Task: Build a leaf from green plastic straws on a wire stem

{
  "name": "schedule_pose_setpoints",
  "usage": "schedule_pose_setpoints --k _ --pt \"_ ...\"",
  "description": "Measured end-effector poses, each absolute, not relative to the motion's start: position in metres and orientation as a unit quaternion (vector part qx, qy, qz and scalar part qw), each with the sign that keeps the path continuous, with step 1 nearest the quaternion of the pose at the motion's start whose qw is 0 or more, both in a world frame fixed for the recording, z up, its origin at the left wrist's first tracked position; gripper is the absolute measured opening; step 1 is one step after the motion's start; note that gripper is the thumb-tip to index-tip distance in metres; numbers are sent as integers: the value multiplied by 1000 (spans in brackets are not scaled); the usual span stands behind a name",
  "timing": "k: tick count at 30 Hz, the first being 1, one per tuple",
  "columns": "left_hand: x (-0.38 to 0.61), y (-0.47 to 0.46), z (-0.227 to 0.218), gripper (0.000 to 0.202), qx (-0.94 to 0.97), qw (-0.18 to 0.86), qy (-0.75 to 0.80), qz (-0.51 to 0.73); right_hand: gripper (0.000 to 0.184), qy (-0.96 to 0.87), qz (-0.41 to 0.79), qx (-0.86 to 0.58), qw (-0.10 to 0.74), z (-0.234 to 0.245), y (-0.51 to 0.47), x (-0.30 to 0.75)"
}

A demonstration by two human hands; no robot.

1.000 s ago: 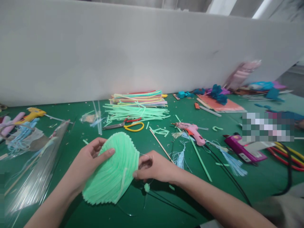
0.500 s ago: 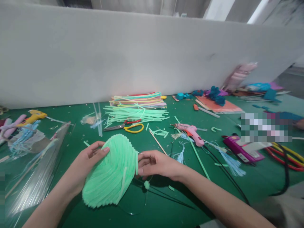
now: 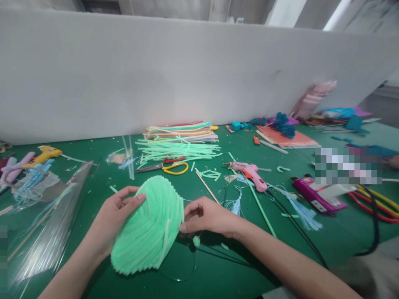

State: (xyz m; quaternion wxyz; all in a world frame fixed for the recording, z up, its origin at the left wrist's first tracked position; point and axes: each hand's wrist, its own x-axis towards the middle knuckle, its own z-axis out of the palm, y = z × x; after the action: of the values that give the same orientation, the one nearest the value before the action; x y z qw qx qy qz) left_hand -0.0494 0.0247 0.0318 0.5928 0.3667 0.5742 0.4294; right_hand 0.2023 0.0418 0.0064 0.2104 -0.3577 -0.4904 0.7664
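Note:
A light-green rounded panel of pipe cleaners (image 3: 148, 232), laid side by side in curved rows, is held tilted above the table. My left hand (image 3: 114, 214) grips its left edge, thumb on top and fingers behind. At the right edge my right hand (image 3: 207, 216) is closed, thumb and curled fingers pinching the border; some fingertips are hidden. A thin wire or clear thread runs from that edge over the right fingers. It loops below, by a small green fuzzy ball (image 3: 196, 241). One short green strand sticks out on the panel's face.
Scissors (image 3: 175, 167) with yellow and red handles lie before a pile of green pipe cleaners (image 3: 181, 148). To the right are a pink glue gun (image 3: 254, 176), blue tassels (image 3: 307, 216) and a purple box (image 3: 319, 197). A yellow glue gun (image 3: 46, 154) and clear plastic sleeves (image 3: 52, 232) lie left.
The green panel and my left hand have shifted slightly right. My right thumb now presses nearer the panel's right edge. Nothing has been let go.

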Motion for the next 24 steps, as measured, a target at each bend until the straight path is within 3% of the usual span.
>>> schedule_pose_setpoints --k 24 --pt "-44 23 36 37 363 587 588 421 28 -508 774 -312 212 15 37 201"
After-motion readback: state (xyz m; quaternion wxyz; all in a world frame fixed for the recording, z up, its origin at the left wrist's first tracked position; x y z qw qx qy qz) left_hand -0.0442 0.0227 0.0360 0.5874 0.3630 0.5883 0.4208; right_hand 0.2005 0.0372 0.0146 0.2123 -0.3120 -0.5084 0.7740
